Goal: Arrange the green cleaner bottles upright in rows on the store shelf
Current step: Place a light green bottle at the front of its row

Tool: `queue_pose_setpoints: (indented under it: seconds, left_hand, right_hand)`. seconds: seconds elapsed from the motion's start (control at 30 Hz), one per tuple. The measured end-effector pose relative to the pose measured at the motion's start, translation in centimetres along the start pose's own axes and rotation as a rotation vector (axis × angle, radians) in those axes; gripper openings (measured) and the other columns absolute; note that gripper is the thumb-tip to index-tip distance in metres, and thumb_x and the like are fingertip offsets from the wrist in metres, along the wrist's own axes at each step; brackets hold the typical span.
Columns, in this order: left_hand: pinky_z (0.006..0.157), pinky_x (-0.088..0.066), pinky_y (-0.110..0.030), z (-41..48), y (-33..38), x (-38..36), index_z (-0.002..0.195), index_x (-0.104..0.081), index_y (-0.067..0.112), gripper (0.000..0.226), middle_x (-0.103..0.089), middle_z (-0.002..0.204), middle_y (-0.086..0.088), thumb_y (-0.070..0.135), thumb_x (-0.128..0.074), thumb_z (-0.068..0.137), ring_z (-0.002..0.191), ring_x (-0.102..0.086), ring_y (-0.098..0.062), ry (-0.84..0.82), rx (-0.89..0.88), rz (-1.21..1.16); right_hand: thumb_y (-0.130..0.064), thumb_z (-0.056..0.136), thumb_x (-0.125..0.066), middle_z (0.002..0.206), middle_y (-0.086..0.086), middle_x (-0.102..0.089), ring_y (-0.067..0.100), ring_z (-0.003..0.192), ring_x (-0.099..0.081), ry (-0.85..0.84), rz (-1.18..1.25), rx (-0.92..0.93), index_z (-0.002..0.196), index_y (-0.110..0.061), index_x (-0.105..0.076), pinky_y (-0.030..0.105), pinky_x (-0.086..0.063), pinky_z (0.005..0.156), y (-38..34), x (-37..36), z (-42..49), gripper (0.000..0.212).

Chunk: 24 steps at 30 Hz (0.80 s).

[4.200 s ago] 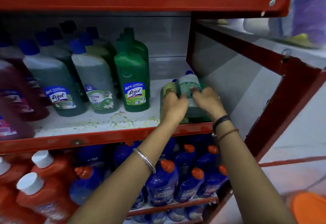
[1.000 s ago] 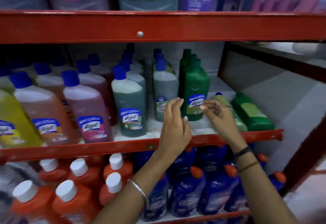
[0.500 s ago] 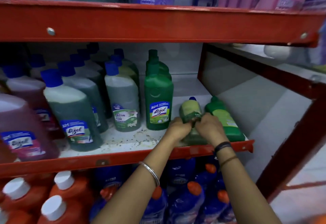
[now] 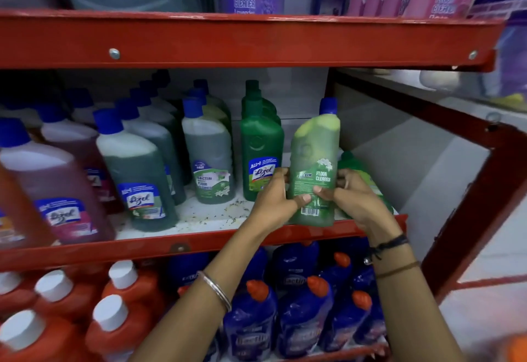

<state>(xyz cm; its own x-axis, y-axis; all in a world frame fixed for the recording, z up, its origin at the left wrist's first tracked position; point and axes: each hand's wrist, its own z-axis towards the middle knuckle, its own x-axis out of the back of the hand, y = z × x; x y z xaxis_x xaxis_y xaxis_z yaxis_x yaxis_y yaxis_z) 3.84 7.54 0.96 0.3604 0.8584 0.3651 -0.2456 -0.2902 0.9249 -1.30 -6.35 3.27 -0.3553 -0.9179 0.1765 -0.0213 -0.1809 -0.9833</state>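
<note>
Both hands are clamped on one light green floor cleaner bottle with a blue cap, held nearly upright at the front right of the middle shelf: the left hand grips its left side with the thumb across the label, the right hand wraps its right side. Whether its base touches the shelf cannot be told, since the hands and the red front lip hide it. One more green bottle lies on its side just behind the right hand, mostly covered. To the left stands a row of dark green bottles; three caps show one behind another, and any further back are lost in shadow. Left again are two rows of grey-green, blue-capped bottles, at least three to a row, then pink ones blurred and cut off at the frame edge. Below, orange bottles and blue bottles crowd the lower shelf, too overlapped to count
</note>
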Motion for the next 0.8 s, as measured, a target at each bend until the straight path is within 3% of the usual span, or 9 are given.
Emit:
queue_pose_setpoints:
  seconds: [0.13,0.2,0.37,0.47,0.53,0.6,0.73,0.8]
  left_hand:
    - [0.089,-0.052,-0.046,-3.8,-0.1,3.0,0.118,-0.036,0.032,0.062,-0.063,0.120,-0.003,0.027,-0.072,0.067,0.105,-0.062,-0.024,0.122,-0.115,0.131]
    - [0.088,-0.052,-0.045,-5.4,-0.4,5.0,0.117,-0.038,0.032,0.057,-0.062,0.120,-0.001,0.020,-0.071,0.072,0.104,-0.062,-0.022,0.210,-0.161,0.169]
    - [0.088,-0.044,-0.029,-7.6,-2.1,9.8,0.125,-0.041,0.022,0.057,-0.057,0.128,-0.002,0.010,-0.067,0.076,0.114,-0.054,-0.019,0.401,-0.237,0.254]
    - [0.095,-0.048,-0.041,-7.7,-3.6,11.8,0.130,-0.037,0.020,0.061,-0.055,0.131,-0.006,0.007,-0.064,0.076,0.116,-0.055,-0.023,0.451,-0.203,0.214]
    - [0.095,-0.048,-0.046,-7.6,-4.3,12.4,0.131,-0.036,0.017,0.060,-0.054,0.132,-0.009,0.006,-0.062,0.077,0.116,-0.055,-0.026,0.466,-0.160,0.202]
    - [0.097,-0.046,-0.045,-7.7,-4.9,12.8,0.132,-0.036,0.012,0.057,-0.053,0.132,-0.011,0.004,-0.060,0.080,0.117,-0.053,-0.028,0.482,-0.123,0.222]
    - [0.100,-0.039,-0.038,-7.9,-5.7,12.7,0.133,-0.037,0.006,0.052,-0.050,0.132,-0.014,0.005,-0.056,0.084,0.121,-0.047,-0.029,0.497,-0.139,0.308]
    - [0.100,-0.038,-0.037,-7.8,-6.0,12.7,0.133,-0.039,0.006,0.050,-0.049,0.132,-0.013,0.009,-0.055,0.085,0.121,-0.046,-0.028,0.503,-0.166,0.350]
  right_hand:
    - [0.004,0.071,-0.073,0.090,0.002,-0.059,0.016,0.084,-0.059,-0.015,-0.041,0.110,0.105,-0.004,-0.049,0.028,-0.053,0.071,-0.8,-2.6,-2.3,0.042]
    - [0.003,0.065,-0.077,0.098,0.006,-0.063,0.020,0.089,-0.062,-0.024,-0.075,0.155,0.110,-0.001,-0.052,0.035,-0.055,0.076,-1.2,-4.5,-3.0,0.051]
    - [0.001,0.060,-0.081,0.100,0.003,-0.068,0.019,0.090,-0.069,-0.078,-0.085,0.295,0.107,-0.011,-0.057,0.035,-0.058,0.079,-2.0,-9.9,-3.2,0.054]
    - [-0.001,0.063,-0.079,0.092,-0.006,-0.066,0.006,0.082,-0.066,-0.096,-0.123,0.349,0.104,-0.014,-0.055,0.021,-0.056,0.073,-2.5,-12.9,-3.0,0.049]
    - [-0.001,0.065,-0.079,0.095,-0.003,-0.066,0.009,0.086,-0.066,-0.117,-0.141,0.360,0.110,-0.009,-0.055,0.023,-0.056,0.076,-2.4,-14.3,-2.8,0.051]
    - [-0.002,0.066,-0.078,0.101,0.001,-0.066,0.011,0.089,-0.065,-0.130,-0.158,0.357,0.116,-0.006,-0.054,0.025,-0.056,0.078,-1.7,-15.4,-2.4,0.056]
    - [-0.002,0.067,-0.077,0.099,0.002,-0.065,0.001,0.085,-0.062,-0.099,-0.159,0.335,0.118,-0.004,-0.054,0.011,-0.053,0.072,0.1,-16.2,-2.0,0.056]
    - [-0.006,0.068,-0.078,0.100,0.004,-0.063,0.009,0.090,-0.061,-0.053,-0.166,0.334,0.120,-0.005,-0.056,0.021,-0.054,0.084,0.5,-16.2,-1.9,0.057]
